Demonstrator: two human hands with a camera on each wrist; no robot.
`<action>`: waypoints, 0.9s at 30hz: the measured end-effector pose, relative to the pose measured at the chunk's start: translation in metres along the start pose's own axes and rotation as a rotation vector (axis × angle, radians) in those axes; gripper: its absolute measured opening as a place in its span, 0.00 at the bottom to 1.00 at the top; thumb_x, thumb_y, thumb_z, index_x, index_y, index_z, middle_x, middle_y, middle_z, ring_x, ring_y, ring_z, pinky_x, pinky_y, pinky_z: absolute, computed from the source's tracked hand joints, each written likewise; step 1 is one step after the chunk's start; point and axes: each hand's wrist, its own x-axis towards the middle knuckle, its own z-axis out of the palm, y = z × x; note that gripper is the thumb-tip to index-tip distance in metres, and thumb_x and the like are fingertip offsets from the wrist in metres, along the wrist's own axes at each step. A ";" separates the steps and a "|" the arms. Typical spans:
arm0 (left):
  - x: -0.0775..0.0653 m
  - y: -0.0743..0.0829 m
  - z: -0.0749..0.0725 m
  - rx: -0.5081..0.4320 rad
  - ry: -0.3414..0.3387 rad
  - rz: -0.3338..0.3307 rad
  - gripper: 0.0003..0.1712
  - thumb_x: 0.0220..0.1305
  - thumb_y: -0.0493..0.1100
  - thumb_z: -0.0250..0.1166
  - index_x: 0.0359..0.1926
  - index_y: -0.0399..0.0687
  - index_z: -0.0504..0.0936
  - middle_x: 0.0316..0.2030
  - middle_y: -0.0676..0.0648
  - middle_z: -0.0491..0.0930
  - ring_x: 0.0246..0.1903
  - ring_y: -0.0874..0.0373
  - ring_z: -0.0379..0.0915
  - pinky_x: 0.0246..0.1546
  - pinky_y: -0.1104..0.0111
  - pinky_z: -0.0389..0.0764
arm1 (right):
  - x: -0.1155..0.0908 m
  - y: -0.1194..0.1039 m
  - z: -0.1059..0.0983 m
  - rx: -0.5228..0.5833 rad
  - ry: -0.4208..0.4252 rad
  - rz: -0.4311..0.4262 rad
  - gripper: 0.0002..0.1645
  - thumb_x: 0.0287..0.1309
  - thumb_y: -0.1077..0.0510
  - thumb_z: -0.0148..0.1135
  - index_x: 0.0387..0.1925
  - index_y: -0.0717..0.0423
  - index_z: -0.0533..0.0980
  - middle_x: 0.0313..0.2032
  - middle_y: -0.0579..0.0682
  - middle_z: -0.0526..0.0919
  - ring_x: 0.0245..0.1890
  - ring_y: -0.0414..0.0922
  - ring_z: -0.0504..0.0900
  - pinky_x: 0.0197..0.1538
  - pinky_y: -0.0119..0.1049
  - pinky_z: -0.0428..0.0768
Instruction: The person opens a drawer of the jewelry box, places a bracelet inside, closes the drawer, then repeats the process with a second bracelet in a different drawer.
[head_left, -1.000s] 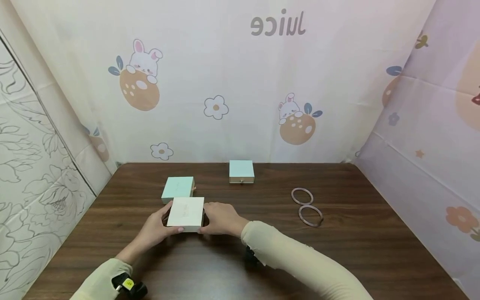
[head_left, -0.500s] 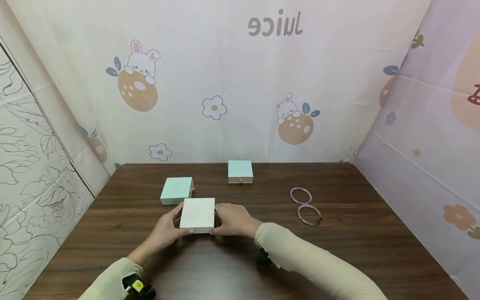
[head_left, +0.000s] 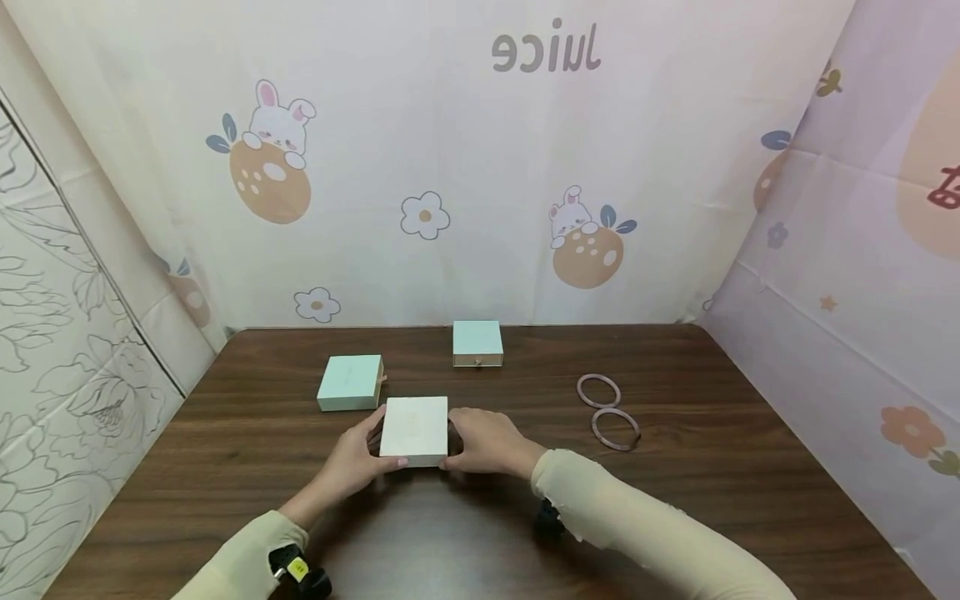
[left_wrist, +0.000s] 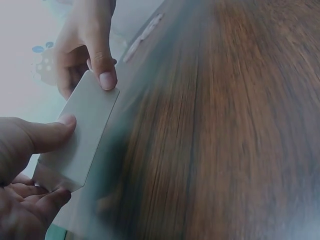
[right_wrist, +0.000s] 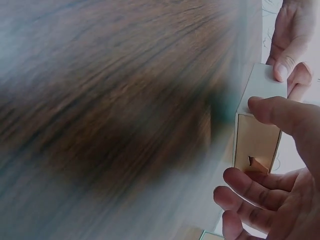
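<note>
— Obstacles?
— Left green box (head_left: 350,383), just beyond left hand (head_left: 352,460); rear green box (head_left: 477,342), by the curtain (head_left: 480,142); rings (head_left: 611,408), right side.
— Passage?
— Tabletop (head_left: 543,404) between right hand (head_left: 489,442) and rings; also between both green boxes.

Tbl (head_left: 720,450) looks wood-grained, smooth w/ slight gloss; white box (head_left: 415,427) = smooth matt card, approx.; backdrop (head_left: 480,158) = matt cloth, creased.

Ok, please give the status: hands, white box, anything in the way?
Left hand and right hand gripping white box, one each side. Nearest mint box apart, behind-left. Nothing seems in the way.
</note>
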 end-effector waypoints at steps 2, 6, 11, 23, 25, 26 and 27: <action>0.001 0.001 0.003 -0.011 -0.001 0.007 0.53 0.46 0.36 0.77 0.67 0.22 0.56 0.63 0.27 0.62 0.61 0.38 0.64 0.54 0.52 0.70 | -0.002 0.002 -0.001 0.008 0.004 0.002 0.34 0.48 0.39 0.70 0.53 0.52 0.75 0.45 0.46 0.81 0.43 0.40 0.78 0.41 0.40 0.78; 0.005 0.002 0.009 -0.024 -0.001 0.028 0.53 0.45 0.34 0.77 0.67 0.22 0.56 0.63 0.27 0.63 0.60 0.38 0.65 0.54 0.53 0.71 | -0.006 0.007 -0.002 0.017 0.010 0.006 0.34 0.49 0.40 0.70 0.54 0.52 0.75 0.47 0.47 0.81 0.44 0.41 0.79 0.42 0.41 0.78; 0.009 0.004 0.017 -0.042 -0.008 0.036 0.53 0.45 0.34 0.77 0.67 0.22 0.56 0.63 0.28 0.63 0.60 0.39 0.65 0.53 0.53 0.71 | -0.011 0.014 -0.004 0.011 0.008 0.010 0.34 0.49 0.40 0.70 0.53 0.53 0.75 0.46 0.47 0.81 0.44 0.42 0.79 0.42 0.41 0.78; 0.016 0.011 0.036 -0.020 -0.026 0.067 0.54 0.45 0.37 0.77 0.67 0.23 0.56 0.62 0.30 0.66 0.59 0.40 0.66 0.54 0.52 0.70 | -0.023 0.034 -0.003 0.015 0.027 0.024 0.32 0.47 0.41 0.71 0.49 0.55 0.75 0.41 0.46 0.81 0.37 0.39 0.77 0.37 0.40 0.77; 0.018 0.011 0.039 -0.018 -0.026 0.067 0.53 0.46 0.37 0.77 0.67 0.24 0.56 0.62 0.30 0.67 0.60 0.41 0.66 0.54 0.52 0.70 | -0.025 0.038 -0.002 0.014 0.023 0.030 0.32 0.47 0.41 0.71 0.49 0.54 0.75 0.40 0.45 0.80 0.36 0.40 0.77 0.37 0.40 0.76; 0.018 0.012 0.041 -0.017 -0.029 0.068 0.53 0.46 0.37 0.77 0.67 0.24 0.56 0.62 0.30 0.67 0.60 0.41 0.66 0.54 0.53 0.70 | -0.025 0.039 -0.002 0.014 0.020 0.035 0.32 0.47 0.41 0.71 0.49 0.55 0.75 0.40 0.45 0.80 0.36 0.40 0.77 0.37 0.40 0.76; 0.018 0.012 0.042 -0.022 -0.033 0.068 0.53 0.46 0.37 0.77 0.68 0.24 0.56 0.62 0.30 0.66 0.60 0.42 0.66 0.54 0.53 0.70 | -0.026 0.041 -0.002 0.017 0.016 0.042 0.32 0.47 0.41 0.71 0.48 0.55 0.75 0.39 0.45 0.80 0.35 0.40 0.76 0.37 0.40 0.76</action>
